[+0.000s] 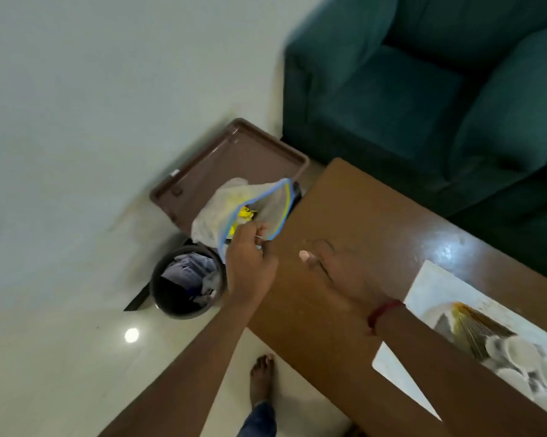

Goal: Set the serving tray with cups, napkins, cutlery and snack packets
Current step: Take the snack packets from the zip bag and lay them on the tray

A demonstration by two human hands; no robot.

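Note:
A brown serving tray [231, 152] leans against the wall beside the table's end. My left hand [250, 263] pinches a clear zip bag [256, 209] with a blue edge; a yellow snack packet [245, 214] shows inside it. The bag hangs in front of the tray, above the floor. My right hand [335, 269] hovers blurred over the brown wooden table [376, 209], fingers straight, holding nothing. A white tray or mat [430, 288] at the table's right carries pale round things and a striped item, too blurred to name.
A dark round waste bin [187, 282] with scraps inside stands on the pale floor below the bag. A teal sofa [423, 89] fills the upper right behind the table. My bare foot [261, 380] is on the floor near the table edge.

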